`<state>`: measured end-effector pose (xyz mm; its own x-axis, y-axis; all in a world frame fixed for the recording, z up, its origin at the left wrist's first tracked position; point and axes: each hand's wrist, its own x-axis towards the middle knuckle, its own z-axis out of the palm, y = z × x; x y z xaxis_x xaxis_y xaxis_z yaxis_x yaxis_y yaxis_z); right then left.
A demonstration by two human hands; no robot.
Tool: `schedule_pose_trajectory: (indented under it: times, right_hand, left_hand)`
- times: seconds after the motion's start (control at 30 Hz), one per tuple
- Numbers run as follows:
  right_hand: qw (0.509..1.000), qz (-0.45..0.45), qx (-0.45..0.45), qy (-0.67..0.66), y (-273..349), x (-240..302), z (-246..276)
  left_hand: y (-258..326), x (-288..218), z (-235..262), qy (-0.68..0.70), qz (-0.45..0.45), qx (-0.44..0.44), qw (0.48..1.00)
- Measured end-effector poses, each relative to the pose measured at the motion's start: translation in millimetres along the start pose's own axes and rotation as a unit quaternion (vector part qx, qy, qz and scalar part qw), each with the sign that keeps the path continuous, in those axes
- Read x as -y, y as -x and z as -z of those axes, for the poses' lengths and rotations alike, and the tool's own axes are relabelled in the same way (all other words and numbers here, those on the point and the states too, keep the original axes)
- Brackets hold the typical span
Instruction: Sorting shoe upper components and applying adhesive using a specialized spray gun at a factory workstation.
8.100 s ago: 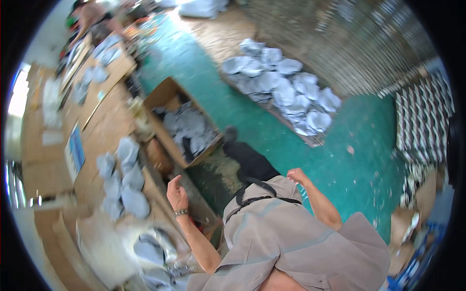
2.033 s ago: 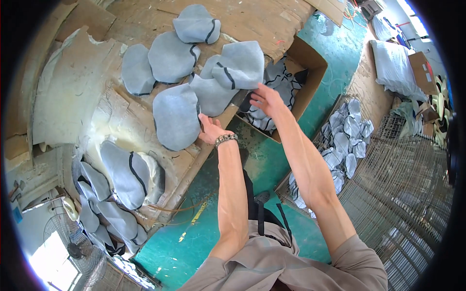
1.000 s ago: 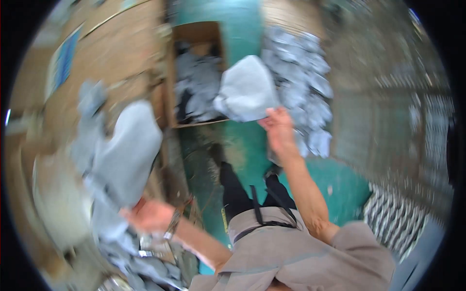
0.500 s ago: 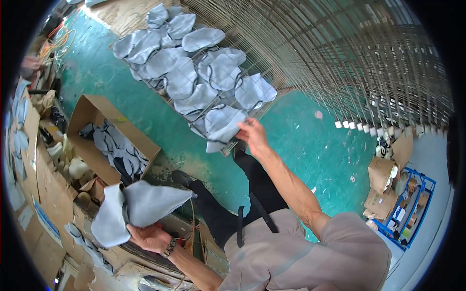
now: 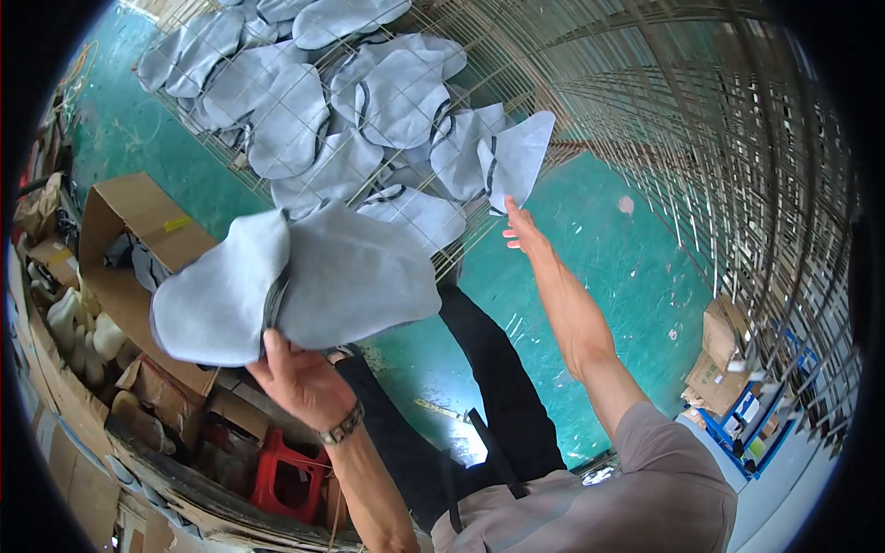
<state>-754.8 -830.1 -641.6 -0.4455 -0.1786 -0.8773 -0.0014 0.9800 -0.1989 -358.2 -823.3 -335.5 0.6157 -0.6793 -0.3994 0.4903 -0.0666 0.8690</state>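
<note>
My left hand (image 5: 304,382) is closed at the lower edge of grey, felt-like fabric pieces (image 5: 359,267) with dark binding. They look like shoe uppers, and two broad lobes spread out above the fingers. Many similar grey pieces (image 5: 396,101) lie on a wire rack (image 5: 479,230) at the top. At the rack's right edge, one grey piece (image 5: 521,157) stands tilted, its dark-bound side to the left. My right hand (image 5: 522,229) reaches that piece's lower end, a fingertip touching it and the other fingers apart.
A cardboard box (image 5: 152,217) with grey pieces inside stands at left, partly covered. Cream shoe lasts (image 5: 83,336) and a red stool (image 5: 288,475) are lower left. Stacked wire racks (image 5: 682,120) rise at right, above cartons (image 5: 717,364) and a blue crate (image 5: 747,419). The floor (image 5: 599,240) is green.
My left hand has brought its fabric pieces up and right, over the box's edge. My right hand has shifted from the rack's front corner to its right edge, where another piece now stands.
</note>
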Motion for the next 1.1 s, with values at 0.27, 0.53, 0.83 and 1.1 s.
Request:
schedule_pose_trajectory:
  times: [0.27,0.53,0.83,1.1]
  right_hand:
    - [0.980,0.189,-0.044,0.045,29,-97,-5]
    - [0.928,0.360,-0.057,0.077,124,-38,-10]
    - [0.794,0.563,0.229,0.012,-16,231,-123]
    - [0.792,0.583,0.144,0.114,-58,218,-155]
  left_hand:
    - [-56,110,-118,0.076,0.054,0.116,0.989]
    - [-180,316,-163,-0.122,0.183,0.146,0.965]
    - [-219,398,-153,-0.266,0.283,0.195,0.901]
    - [-155,297,-9,-0.167,0.319,0.253,0.898]
